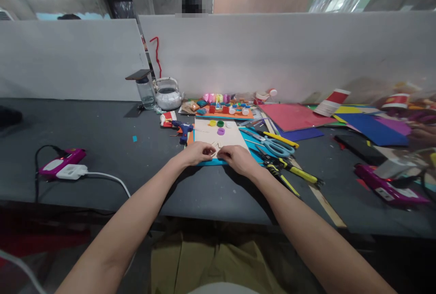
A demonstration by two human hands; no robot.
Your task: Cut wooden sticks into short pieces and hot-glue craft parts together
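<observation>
From my end of the link, I see both hands meeting over a cream sheet that lies on blue card near the front of the grey table. The left hand is curled narrow, thumb and fingertips close together; the right hand is bent inward to face it, its fingers bunched low on the sheet. I can't tell whether either grips anything, since the fingertips hide too much. Between them, just beyond the right fingertips, a thin bent piece shows on the sheet; its material is too small for me to make out. I'd judge it very light and easy to bend or snap, so I'd take it by its ends in a soft fingertip pinch, without squeezing the bend. The sheet looks flat, smooth and fairly stiff; I'd hold it by an edge, as it could slide on the card. Small round pieces in yellow, green and purple sit farther up it, a blue glue gun beside its left edge and scissors to the right.
</observation>
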